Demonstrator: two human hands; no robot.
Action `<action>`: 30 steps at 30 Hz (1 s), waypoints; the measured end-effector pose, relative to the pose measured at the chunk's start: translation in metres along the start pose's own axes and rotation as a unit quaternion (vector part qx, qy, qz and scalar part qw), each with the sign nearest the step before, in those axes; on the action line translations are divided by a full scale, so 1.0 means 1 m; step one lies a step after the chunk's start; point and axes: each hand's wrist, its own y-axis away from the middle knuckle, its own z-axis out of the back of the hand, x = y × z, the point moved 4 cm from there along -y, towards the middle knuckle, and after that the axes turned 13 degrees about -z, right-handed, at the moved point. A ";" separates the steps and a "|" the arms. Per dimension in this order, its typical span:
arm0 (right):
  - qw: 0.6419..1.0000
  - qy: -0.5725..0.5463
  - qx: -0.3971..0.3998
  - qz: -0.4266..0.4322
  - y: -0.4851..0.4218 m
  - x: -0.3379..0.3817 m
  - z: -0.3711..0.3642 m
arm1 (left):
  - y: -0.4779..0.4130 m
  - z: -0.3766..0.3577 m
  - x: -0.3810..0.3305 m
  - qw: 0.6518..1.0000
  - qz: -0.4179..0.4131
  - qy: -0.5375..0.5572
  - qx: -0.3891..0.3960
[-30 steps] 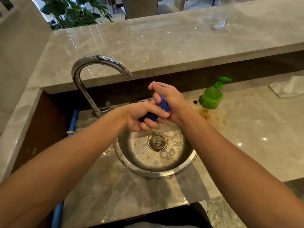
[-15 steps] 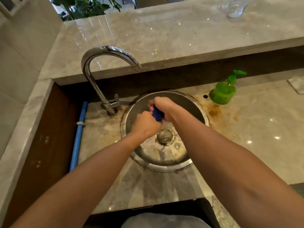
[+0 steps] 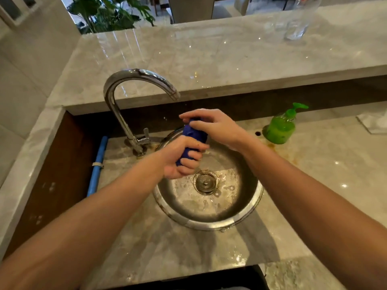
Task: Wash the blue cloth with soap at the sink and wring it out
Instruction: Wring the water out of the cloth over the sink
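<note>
The blue cloth (image 3: 193, 136) is rolled into a tight bundle and held upright over the round steel sink (image 3: 209, 223). My left hand (image 3: 181, 159) is clenched round its lower end. My right hand (image 3: 217, 127) grips its upper end, with the fingers wrapped over the top. Most of the cloth is hidden inside both fists. The chrome tap (image 3: 134, 80) arches above and to the left, and no water runs from it. A green soap pump bottle (image 3: 280, 127) stands on the counter to the right of the sink.
A raised marble ledge (image 3: 209, 53) runs behind the sink with a clear glass (image 3: 297, 21) on it. A white cloth (image 3: 374, 122) lies at the far right edge. A blue pipe (image 3: 97, 166) runs along the left. The sink bottom holds suds around the drain (image 3: 206, 181).
Both hands have risen from low in the basin to above its back rim. The cloth now stands upright between them, with more of it showing. The camera has shifted.
</note>
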 end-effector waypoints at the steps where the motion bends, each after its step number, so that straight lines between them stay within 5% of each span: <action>1: 0.999 0.035 0.034 0.005 0.005 0.001 0.001 | -0.004 0.005 -0.003 1.000 0.013 -0.008 0.007; 4: 0.955 0.288 0.072 0.021 0.014 0.003 -0.002 | -0.006 0.009 -0.022 0.993 0.083 -0.088 0.013; 7: 0.860 0.499 -0.034 0.104 0.011 0.003 -0.014 | -0.005 0.012 -0.035 0.958 0.183 -0.209 0.070; 10: 0.859 0.481 -0.070 0.161 0.011 0.001 -0.020 | -0.006 0.007 -0.038 0.924 0.229 -0.297 0.081; 14: 0.823 0.555 -0.084 0.091 0.024 -0.009 -0.020 | -0.016 -0.002 -0.024 0.853 0.211 -0.477 0.011; 15: 0.813 0.575 -0.075 0.058 0.024 -0.013 -0.023 | -0.020 -0.003 -0.018 0.817 0.182 -0.547 -0.009; 17: 0.814 0.579 -0.047 -0.014 0.021 -0.023 -0.028 | -0.028 -0.002 -0.011 0.679 0.084 -0.729 -0.035; 19: 0.853 0.511 0.016 -0.102 0.015 -0.037 -0.033 | -0.029 -0.006 -0.003 0.554 -0.022 -0.831 -0.035; 23: 0.928 0.278 0.125 -0.216 0.010 -0.065 -0.042 | -0.025 -0.005 0.002 0.452 -0.065 -0.890 0.001; 30: 0.904 0.011 0.254 -0.344 0.021 -0.086 -0.042 | -0.029 -0.023 -0.008 0.254 -0.170 -0.948 0.093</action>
